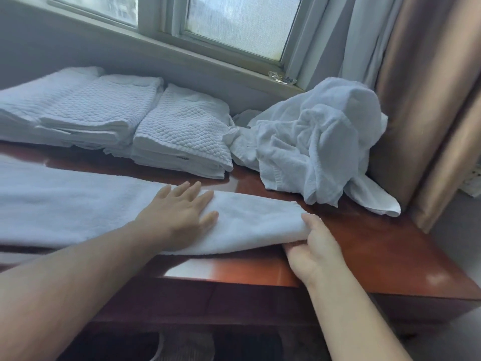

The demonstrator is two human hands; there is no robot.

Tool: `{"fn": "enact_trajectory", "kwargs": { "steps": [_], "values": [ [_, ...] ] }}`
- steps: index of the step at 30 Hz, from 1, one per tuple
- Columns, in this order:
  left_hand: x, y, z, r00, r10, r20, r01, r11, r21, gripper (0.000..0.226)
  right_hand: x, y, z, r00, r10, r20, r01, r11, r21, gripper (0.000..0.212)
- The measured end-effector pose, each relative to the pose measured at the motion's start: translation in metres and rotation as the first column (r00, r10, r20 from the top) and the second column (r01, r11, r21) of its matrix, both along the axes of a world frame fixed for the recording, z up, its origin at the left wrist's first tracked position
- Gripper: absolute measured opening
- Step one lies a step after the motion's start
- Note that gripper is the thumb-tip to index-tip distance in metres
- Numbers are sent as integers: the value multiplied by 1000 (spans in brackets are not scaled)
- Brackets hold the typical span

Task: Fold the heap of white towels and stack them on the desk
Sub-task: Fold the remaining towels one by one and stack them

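Left hand point(177, 214): flat, fingers straight, pressing the spread towel point(78, 204).
Right hand point(315, 246): pinching that towel's end, thumb on top.
Heap point(312, 147): behind, right.

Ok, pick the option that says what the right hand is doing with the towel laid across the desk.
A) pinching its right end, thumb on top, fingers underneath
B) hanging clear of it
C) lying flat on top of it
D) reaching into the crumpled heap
A: the right hand pinches the right end of the towel, thumb over it and fingers tucked beneath, while the left hand lies flat on top.
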State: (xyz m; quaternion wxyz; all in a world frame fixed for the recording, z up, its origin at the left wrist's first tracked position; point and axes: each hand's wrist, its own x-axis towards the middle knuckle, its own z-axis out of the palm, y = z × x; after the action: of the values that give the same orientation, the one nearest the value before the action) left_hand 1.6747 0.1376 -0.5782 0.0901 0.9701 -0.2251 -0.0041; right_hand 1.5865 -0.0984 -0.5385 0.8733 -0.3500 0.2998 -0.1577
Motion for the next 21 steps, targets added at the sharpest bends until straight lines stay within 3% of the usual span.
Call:
{"fn": "enact_trajectory", "kwargs": {
  "steps": [3,6,8,9,11,12,14,16,19,21],
  "values": [
    [-3,0,2,1000,-7,27,8,999,-51,69,0,11,-8,999,-26,-22,23,991,-131,22],
    [-8,7,9,993,-7,122,50,935,-352,50,3,27,-6,993,-91,80,118,881,-458,20],
    [-9,17,18,998,54,25,-22,730,-683,37,5,44,4,984,-81,158,174,615,-769,12],
    [-8,25,25,989,53,-141,-147,558,-817,38,6,56,9,980,-34,195,190,441,-877,12],
    [-7,52,41,855,-102,-509,-469,267,-842,63,8,86,15,967,142,209,191,130,-973,16],
    [-5,69,48,756,-211,-620,-580,224,-783,81,8,104,17,955,238,175,182,-8,-983,11],
    [-4,103,59,641,-299,-706,-651,274,-707,97,9,145,19,923,380,70,185,-278,-943,13],
    [-9,134,64,659,-217,-720,-653,311,-691,74,10,183,18,883,467,-38,202,-454,-868,16],
    [-16,175,66,727,21,-686,-657,311,-687,23,10,228,19,831,550,-83,265,-522,-811,15],
    [-18,203,69,729,129,-672,-673,314,-670,19,10,248,20,834,546,-81,302,-575,-760,7]
  ]
}}
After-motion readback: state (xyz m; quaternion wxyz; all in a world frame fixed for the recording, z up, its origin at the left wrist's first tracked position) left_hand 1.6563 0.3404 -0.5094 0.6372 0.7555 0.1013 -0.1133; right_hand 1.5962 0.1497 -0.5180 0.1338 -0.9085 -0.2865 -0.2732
